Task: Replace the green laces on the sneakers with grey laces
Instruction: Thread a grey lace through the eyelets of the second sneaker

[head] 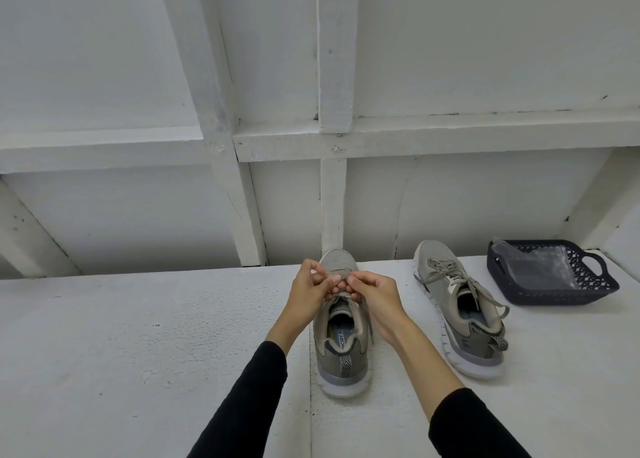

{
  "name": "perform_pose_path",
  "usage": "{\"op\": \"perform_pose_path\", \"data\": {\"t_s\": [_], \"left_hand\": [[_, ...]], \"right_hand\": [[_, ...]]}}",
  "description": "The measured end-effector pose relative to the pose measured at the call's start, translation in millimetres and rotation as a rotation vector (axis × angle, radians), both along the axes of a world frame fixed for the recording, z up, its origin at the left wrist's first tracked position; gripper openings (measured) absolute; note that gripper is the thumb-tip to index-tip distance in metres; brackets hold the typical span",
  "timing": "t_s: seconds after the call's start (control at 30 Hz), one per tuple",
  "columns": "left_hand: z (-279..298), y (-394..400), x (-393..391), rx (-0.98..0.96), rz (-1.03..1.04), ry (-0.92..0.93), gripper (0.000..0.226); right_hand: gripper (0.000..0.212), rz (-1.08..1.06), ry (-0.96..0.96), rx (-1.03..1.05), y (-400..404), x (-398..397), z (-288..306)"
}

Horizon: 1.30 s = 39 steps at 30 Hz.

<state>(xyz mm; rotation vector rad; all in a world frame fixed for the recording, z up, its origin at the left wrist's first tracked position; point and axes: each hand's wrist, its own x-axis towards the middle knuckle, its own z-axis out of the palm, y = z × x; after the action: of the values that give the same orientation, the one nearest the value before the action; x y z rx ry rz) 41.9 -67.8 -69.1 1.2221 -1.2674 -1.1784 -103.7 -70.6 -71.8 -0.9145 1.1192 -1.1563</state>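
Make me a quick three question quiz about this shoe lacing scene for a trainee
1. True or false: the right sneaker is already laced.
2. Which sneaker are both hands working on? A) left sneaker B) right sneaker
3. What sits right of the sneakers?

Key:
1. True, grey laces run through it.
2. A; the left hand and right hand pinch its grey lace.
3. A dark basket.

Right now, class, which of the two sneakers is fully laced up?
The sneaker on the right, beside the dark basket. Its lace crosses all the way up, ends loose. The sneaker between the hands has lace only near the toe.
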Motion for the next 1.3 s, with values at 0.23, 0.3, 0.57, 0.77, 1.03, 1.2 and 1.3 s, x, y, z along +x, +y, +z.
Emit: {"op": "perform_pose_path", "data": {"t_s": [0.23, 0.3, 0.57, 0.77, 1.03, 1.2, 1.3], "left_hand": [[0, -4, -1, -0.040, 0.000, -0.109, 0.027], [1, -4, 0, -0.047, -0.018, -0.131, 0.027], [0, -5, 16, 0.101, -0.206, -0.072, 0.011], [4, -12, 16, 0.238, -0.136, 0.177, 0.036], [5, -9, 8, 0.124, -0.016, 0.101, 0.024], [2, -4, 16, 0.156, -0.092, 0.200, 0.026], [3, -2, 13, 0.099, -0.103, 0.123, 0.023]], "right_hand": [[0.019, 0.024, -0.107, 0.009, 5, -1, 7], [0.016, -0.006, -0.029, -0.017, 5, 1, 6], [0.014, -0.011, -0.131, 0.067, 5, 7, 7], [0.020, 0.268, 0.532, -0.306, 7, -3, 22], [0.027, 0.227, 1.392, -0.719, 7, -2, 23], [0.026, 0.093, 1.225, -0.784, 9, 0, 13], [0.023, 0.028, 1.063, -0.744, 9, 2, 10]]}}
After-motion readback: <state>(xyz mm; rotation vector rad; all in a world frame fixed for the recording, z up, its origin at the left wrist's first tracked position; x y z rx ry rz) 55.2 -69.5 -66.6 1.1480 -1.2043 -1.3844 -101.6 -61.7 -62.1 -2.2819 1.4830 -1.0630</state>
